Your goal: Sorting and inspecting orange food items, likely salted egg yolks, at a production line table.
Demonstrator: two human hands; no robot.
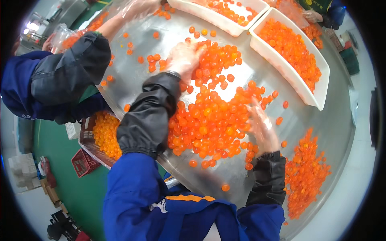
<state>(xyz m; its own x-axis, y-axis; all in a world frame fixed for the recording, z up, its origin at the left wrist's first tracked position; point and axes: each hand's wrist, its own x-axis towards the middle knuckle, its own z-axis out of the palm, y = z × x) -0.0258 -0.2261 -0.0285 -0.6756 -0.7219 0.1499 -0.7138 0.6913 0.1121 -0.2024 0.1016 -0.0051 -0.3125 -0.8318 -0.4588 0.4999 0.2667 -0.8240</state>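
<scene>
Orange, round egg yolks (208,120) lie heaped on a stainless steel table (325,126) before me. My left hand (185,58), in a clear plastic glove, rests at the left edge of a smaller group of yolks (220,58) farther up the table; its fingertips are blurred. My right hand (264,129), gloved the same way, touches the right side of the main heap with fingers spread, and it is blurred too. Whether the left hand has hold of any yolk cannot be told. Black sleeve covers wrap both my forearms.
A white tray (289,66) full of yolks stands at the upper right, beside another white tray (217,15). More yolks (307,174) lie at the right. A co-worker's arm (72,60) reaches in at the upper left. A red-brown crate (87,132) of yellower yolks sits below the table's left edge.
</scene>
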